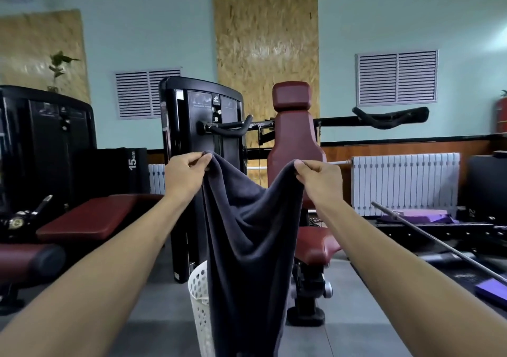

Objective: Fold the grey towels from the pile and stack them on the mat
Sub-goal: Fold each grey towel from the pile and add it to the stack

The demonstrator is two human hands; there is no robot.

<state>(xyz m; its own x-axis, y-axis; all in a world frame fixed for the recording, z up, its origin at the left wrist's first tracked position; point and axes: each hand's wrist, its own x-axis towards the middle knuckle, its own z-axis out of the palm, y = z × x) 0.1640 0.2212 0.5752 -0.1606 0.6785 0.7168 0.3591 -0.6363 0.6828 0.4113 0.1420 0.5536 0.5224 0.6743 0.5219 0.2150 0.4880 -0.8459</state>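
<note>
Hanging at chest height before the person, a grey towel (247, 233) is pinched at its two upper corners, the left hand (183, 175) and right hand (319, 176) each curled tight on a corner. The cloth sags between the fingers (201, 161) and drops in front of a white perforated basket (199, 299) and a red-padded gym machine (296, 142).

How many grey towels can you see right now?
1. The towel hangs in the air, its top corners pinched by the left hand and right hand. It covers most of the white basket, so more may be hidden there.
</note>
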